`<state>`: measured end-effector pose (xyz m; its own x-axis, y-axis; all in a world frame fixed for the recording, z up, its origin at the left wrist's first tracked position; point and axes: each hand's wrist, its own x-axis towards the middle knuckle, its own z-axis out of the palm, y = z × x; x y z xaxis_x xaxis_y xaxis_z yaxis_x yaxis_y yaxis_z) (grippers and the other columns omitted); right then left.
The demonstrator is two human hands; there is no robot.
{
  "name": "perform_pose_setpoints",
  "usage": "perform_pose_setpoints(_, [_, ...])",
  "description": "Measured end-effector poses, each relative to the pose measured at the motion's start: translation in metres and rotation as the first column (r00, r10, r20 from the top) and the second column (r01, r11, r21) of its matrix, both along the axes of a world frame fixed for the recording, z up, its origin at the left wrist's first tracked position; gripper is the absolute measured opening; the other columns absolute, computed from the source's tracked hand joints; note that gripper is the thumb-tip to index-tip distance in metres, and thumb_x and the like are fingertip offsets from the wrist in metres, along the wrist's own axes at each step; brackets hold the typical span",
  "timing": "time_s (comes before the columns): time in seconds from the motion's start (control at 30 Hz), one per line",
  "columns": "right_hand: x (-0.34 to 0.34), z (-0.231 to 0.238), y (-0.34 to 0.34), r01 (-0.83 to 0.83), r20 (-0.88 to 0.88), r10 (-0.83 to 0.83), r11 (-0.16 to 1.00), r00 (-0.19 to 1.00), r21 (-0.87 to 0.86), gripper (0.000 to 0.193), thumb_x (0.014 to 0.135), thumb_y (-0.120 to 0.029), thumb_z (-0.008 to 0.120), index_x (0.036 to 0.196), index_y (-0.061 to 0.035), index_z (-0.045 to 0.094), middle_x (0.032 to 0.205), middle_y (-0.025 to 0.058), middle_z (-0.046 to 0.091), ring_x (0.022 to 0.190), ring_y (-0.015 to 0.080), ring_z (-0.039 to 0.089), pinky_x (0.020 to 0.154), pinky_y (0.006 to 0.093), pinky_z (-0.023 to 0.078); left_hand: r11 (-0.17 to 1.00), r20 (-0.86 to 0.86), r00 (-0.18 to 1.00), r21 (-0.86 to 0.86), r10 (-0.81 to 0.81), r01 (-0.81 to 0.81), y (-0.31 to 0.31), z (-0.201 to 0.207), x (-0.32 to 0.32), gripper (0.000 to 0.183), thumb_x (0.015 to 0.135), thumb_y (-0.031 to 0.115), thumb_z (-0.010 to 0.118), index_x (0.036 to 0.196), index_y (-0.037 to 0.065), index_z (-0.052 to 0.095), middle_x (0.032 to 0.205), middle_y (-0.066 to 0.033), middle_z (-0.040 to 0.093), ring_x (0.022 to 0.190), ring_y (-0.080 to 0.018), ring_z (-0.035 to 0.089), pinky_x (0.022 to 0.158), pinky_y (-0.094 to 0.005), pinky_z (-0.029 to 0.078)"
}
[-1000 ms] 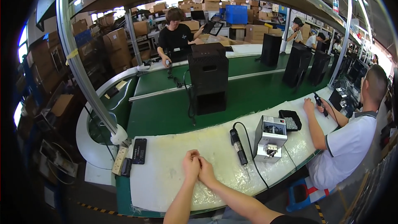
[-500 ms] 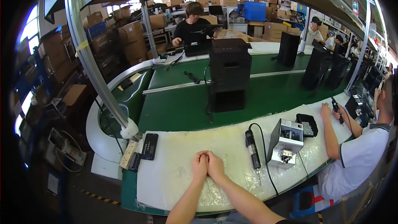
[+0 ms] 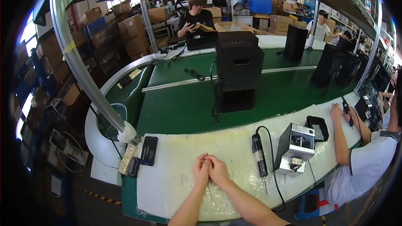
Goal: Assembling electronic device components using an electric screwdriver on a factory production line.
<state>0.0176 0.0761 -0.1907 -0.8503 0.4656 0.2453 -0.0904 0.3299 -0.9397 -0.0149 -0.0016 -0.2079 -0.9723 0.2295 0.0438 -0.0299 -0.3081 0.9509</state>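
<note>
My left hand [image 3: 202, 171] and my right hand [image 3: 218, 171] rest against each other above the white plastic-covered bench top [image 3: 171, 188]. Their fingers are curled together, and no object shows in either. To the right of my hands lies a black electric screwdriver [image 3: 259, 156] with a long thin bit and a cable. Beyond it stands a grey-and-black screw feeder [image 3: 294, 149], and past that a black tray [image 3: 325, 135] of small parts. A black phone [image 3: 148, 151] lies at the bench's left end.
A tall black appliance [image 3: 239, 69] stands on the green conveyor [image 3: 180, 111] ahead. Left are a power strip [image 3: 125, 160] and a metal post [image 3: 86, 69]. A co-worker [image 3: 362, 155] with a screwdriver sits at right; another person [image 3: 196, 19] works across the belt.
My hands have loosened slightly but stay together. The view has shifted a little. Across the belt, the person has set down a dark flat object and brings both hands together.
</note>
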Motion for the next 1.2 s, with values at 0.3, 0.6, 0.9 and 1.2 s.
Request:
perform_pose_setpoints(0.3, [-0.004, -0.014, 0.001, -0.099, 0.021, 0.104, 0.98, 0.994, -0.17, 0.016, 0.092, -0.01, 0.056, 0.104, -0.0042, 0.063, 0.091, 0.0198, 0.069, 0.082, 0.0341, 0.068, 0.071, 0.0374, 0.053, 0.997, -0.044, 0.999, -0.075, -0.012, 0.008, -0.002, -0.003, -0.001, 0.027, 0.094, 0.006, 0.052, 0.121, 0.001, 0.057, 0.09, -0.006, 0.062, 0.083, -0.012, 0.058, 0.076, -0.0251, 0.049])
perform_pose_setpoints(0.6, [0.001, -0.004, -0.003, -0.087, 0.07, 0.095, 0.991, 0.993, -0.1, 0.019, 0.093, -0.017, 0.053, 0.106, -0.0047, 0.062, 0.092, 0.0237, 0.066, 0.084, 0.0403, 0.065, 0.072, 0.0413, 0.052, 0.999, 0.045, 0.999, 0.022, 0.028, -0.029, -0.001, -0.005, -0.001, 0.022, 0.1, 0.013, 0.048, 0.114, 0.001, 0.059, 0.093, -0.0053, 0.063, 0.083, -0.011, 0.058, 0.076, -0.0247, 0.049])
perform_pose_setpoints(0.9, [0.001, 0.0, -0.003, -0.092, 0.072, 0.101, 0.989, 0.992, -0.12, 0.02, 0.093, -0.016, 0.054, 0.107, -0.0044, 0.062, 0.094, 0.0238, 0.066, 0.087, 0.0408, 0.064, 0.074, 0.0421, 0.051, 0.999, 0.036, 0.999, 0.014, 0.033, -0.034, 0.0, -0.008, -0.002, 0.02, 0.099, 0.013, 0.049, 0.113, 0.001, 0.059, 0.094, -0.0045, 0.061, 0.085, -0.0096, 0.056, 0.075, -0.0234, 0.048])
perform_pose_setpoints(1.2, [-0.001, -0.006, -0.002, -0.096, 0.073, 0.104, 0.989, 0.992, -0.109, 0.02, 0.093, -0.015, 0.053, 0.108, -0.0043, 0.061, 0.093, 0.0239, 0.066, 0.085, 0.041, 0.064, 0.073, 0.0428, 0.051, 1.0, 0.021, 0.999, -0.013, 0.028, -0.027, -0.001, -0.006, -0.002, 0.02, 0.099, 0.011, 0.048, 0.112, 0.001, 0.059, 0.095, -0.004, 0.06, 0.085, -0.0091, 0.055, 0.076, -0.0233, 0.047])
